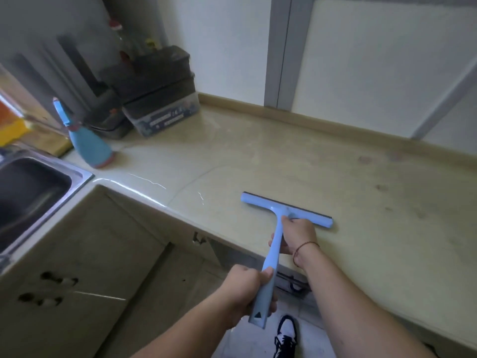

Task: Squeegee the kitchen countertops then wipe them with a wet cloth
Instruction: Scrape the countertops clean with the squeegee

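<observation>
- The squeegee [276, 228] is pale blue plastic, T-shaped, with a dark rubber strip along its blade.
- Its blade rests on the glossy beige worktop [361, 189], near the front edge.
- The right hand [296, 237] grasps the handle just behind the blade; the left hand [247, 290] grips its lower end.
- The handle's long axis runs from the person towards the wall.

I see a pale blue squeegee [277, 223] with a thin black blade edge, lying on a glossy beige desk [361, 202] marked with faint brownish spots. A blue cone-shaped bottle [89, 143] has a pink base. The sink [38, 192] is silver steel. The wall panels [374, 60] are cream with grey frames. My shoe [286, 334] is black and white.
</observation>
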Tool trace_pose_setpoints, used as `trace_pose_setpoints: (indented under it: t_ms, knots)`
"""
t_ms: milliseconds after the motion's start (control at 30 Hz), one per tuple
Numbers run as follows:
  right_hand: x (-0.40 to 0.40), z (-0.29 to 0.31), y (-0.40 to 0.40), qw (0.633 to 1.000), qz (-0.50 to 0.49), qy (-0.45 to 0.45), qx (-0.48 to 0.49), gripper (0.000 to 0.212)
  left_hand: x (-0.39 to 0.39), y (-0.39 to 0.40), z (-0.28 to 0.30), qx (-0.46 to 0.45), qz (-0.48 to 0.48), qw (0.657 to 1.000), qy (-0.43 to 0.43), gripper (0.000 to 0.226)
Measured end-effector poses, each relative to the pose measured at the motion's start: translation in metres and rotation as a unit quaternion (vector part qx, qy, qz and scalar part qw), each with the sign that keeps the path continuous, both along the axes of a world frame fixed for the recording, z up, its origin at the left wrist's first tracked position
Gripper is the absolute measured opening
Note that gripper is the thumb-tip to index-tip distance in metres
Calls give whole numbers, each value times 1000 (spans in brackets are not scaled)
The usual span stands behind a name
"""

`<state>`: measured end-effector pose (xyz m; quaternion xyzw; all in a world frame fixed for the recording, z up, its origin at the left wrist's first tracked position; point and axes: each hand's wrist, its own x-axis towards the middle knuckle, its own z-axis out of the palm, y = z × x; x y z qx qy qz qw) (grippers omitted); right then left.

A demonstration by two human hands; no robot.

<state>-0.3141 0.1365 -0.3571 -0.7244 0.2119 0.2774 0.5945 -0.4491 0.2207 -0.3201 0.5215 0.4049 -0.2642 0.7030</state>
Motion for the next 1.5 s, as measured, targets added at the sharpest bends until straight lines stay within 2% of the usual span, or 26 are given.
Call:
trace_pose_setpoints:
  t_ms: [267,400,533,700,833,967,1100,1167,1233,1333,1500]
  knots:
    - [-11,14,-4,1000,6,28,11,27,-13,-6,17,0,-3,1000,-8,36]
    - [0,35,-23,997,24,31,64,24,-4,-18,41,-18,12,999,-25,31]
    - [79,58,-69,995,-8,-44,91,28,70,-50,57,10,-15,996,-85,27]
    - [199,47,-144,996,-29,-50,68,28,193,-120,43,6,-44,993,-110,28]
    - [286,25,-182,998,-7,-53,35,25,276,-166,23,5,-31,994,-102,31]
    - [337,3,-195,998,0,-53,44,23,322,-192,7,6,-4,997,-82,29]
    - [339,-12,-189,998,-10,-22,61,20,326,-189,1,1,10,999,-53,27]
    - [333,-18,-186,998,-33,-20,48,25,319,-186,1,-5,10,999,-47,28]
    - [321,-16,-184,998,-42,-25,37,20,309,-185,2,-22,7,999,-40,29]
    - [289,-8,-183,999,-40,-18,31,15,281,-187,2,-24,5,999,-29,30]
    - [215,-11,-183,1000,-17,3,16,26,206,-186,-3,-4,8,1000,-22,31]
